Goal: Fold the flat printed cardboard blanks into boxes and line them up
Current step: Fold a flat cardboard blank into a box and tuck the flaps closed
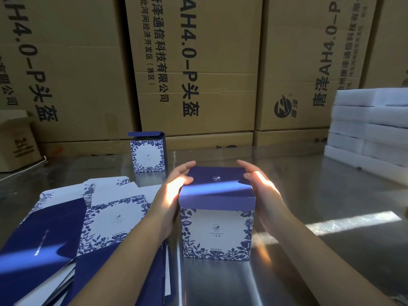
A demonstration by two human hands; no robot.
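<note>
Both sides of the upright box [217, 230] on the counter [309, 195] are held — my left grip [174, 195] and right grip [262, 191] curl round its blue lid [217, 176], flat blanks [88, 217] lying alongside.

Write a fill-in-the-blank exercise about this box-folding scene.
1. The flat blanks lie to the ____ of the near box.
2. The left hand and right hand both hold the ____ box.
3. The far box stands with its lid ____.
4. The foam stack sits on the table's ____ side.
Missing words: left, near, open, right.
</note>
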